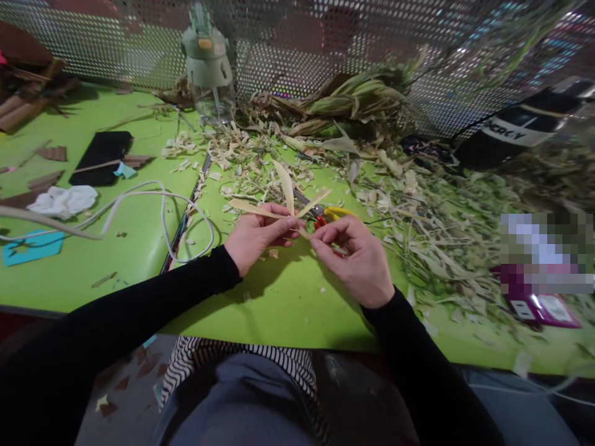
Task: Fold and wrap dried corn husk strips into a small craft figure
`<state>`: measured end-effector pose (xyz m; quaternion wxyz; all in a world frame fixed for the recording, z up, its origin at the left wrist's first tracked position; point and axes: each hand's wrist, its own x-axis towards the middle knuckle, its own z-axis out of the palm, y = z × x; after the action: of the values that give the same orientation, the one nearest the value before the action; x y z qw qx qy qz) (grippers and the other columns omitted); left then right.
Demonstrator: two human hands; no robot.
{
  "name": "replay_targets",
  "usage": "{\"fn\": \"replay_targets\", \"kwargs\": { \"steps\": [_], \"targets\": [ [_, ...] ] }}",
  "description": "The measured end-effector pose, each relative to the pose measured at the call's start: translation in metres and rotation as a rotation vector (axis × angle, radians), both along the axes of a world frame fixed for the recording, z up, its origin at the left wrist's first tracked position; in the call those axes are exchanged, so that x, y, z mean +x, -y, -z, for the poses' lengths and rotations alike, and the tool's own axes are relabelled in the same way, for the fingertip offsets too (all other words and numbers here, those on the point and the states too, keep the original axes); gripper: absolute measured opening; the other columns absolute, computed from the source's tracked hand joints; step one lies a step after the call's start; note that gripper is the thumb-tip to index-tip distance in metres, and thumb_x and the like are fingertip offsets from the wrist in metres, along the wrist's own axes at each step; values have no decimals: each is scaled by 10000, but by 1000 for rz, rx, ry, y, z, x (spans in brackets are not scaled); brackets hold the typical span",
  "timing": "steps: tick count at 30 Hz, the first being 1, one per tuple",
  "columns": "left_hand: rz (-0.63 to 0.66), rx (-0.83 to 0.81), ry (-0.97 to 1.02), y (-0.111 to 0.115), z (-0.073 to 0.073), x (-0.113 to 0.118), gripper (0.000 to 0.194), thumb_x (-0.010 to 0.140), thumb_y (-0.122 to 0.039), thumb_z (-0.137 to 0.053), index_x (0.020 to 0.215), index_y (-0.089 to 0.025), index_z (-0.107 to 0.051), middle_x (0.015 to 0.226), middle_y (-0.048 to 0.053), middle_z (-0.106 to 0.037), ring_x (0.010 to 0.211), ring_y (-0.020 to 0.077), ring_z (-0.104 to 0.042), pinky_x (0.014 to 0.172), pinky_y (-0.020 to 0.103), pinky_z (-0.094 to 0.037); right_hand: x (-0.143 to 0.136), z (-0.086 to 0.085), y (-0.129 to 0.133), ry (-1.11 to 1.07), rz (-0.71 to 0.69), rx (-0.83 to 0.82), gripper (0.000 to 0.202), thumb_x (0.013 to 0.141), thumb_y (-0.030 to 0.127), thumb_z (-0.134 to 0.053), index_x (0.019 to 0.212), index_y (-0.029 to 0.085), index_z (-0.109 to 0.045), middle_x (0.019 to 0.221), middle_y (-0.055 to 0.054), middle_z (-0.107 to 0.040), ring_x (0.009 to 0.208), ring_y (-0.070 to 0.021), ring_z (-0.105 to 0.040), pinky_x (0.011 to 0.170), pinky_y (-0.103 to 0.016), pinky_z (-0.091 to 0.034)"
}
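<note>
My left hand [264, 235] pinches the middle of a small bundle of pale corn husk strips [285, 186], which fan out above the fingers like petals. Thumb and fingertips of my right hand [356, 257] are closed at the lower right end of the husk strips, close beside the left fingertips. Just behind my right hand lies a cutting tool with red and yellow handles [337, 212], partly hidden by the fingers. Short husk scraps [253, 164] are strewn over the green table [279, 303] beyond both hands.
A clear bottle with a green lid [207, 68] stands by the perforated metal screen [139, 49]. Dried husks [357, 102] pile up behind. At left are a black phone [102, 155], a white cable [162, 204] and crumpled tissue [65, 201]; at right, a dark bottle [515, 133] and purple packet [543, 306].
</note>
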<state>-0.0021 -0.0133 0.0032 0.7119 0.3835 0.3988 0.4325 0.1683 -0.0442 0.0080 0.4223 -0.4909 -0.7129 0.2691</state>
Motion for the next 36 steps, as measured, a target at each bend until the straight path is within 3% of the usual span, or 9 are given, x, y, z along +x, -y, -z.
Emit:
{"fn": "replay_targets", "kwargs": {
  "steps": [5,8,12,18,23,30,33,36],
  "targets": [
    [116,25,-84,-1,0,-2,107,761,-129,-632,804,-132,-534,581,-41,-623,467,44,-531,476,165,-423,-1,0,2,110,-23,93,117,781,147,-603,826,206,-512,807,-3,-578,704,-131,-587,635,-285,-515],
    [260,17,-106,-1,-1,-2,75,763,-119,-621,798,-115,-556,594,-25,-635,472,41,-533,505,175,-433,0,-1,2,84,52,121,146,779,148,-604,857,206,-496,849,-18,-578,761,-150,-600,579,-264,-509],
    [366,-13,-82,0,-2,-2,110,753,-159,-646,792,-108,-557,660,10,-669,558,66,-593,574,205,-470,0,0,0,-25,35,14,175,788,161,-592,876,207,-448,833,-9,-572,751,-140,-600,560,-248,-521],
    [272,22,-134,2,3,1,187,726,-191,-683,829,-109,-550,667,-8,-647,568,60,-579,610,219,-478,0,5,-4,-113,-1,-131,192,779,198,-604,830,211,-419,806,-2,-562,709,-124,-594,594,-264,-548],
    [265,43,-175,1,3,1,183,708,-104,-671,822,-116,-529,610,-39,-608,524,46,-544,572,196,-459,0,6,-5,-140,6,-197,235,763,240,-642,828,206,-418,803,-8,-563,717,-131,-594,514,-230,-519],
    [247,25,-194,2,-3,1,117,757,-99,-622,847,-106,-547,621,-26,-622,546,49,-570,564,182,-463,4,6,-8,-188,-21,-284,310,746,338,-682,861,209,-425,786,11,-563,575,-94,-554,372,-180,-456],
    [171,14,-183,-2,-2,-2,95,770,-84,-606,834,-109,-540,592,-36,-610,489,38,-546,522,172,-451,7,5,-9,-138,-27,-305,336,758,371,-672,952,197,-461,805,-3,-588,593,-103,-573,415,-207,-492],
    [94,-7,-179,-7,-2,-5,87,775,-54,-592,812,-108,-534,584,-28,-616,484,42,-556,526,176,-461,7,3,-9,-48,6,-201,311,784,328,-656,1011,177,-507,817,-19,-602,691,-129,-611,568,-264,-551]
  ]
}}
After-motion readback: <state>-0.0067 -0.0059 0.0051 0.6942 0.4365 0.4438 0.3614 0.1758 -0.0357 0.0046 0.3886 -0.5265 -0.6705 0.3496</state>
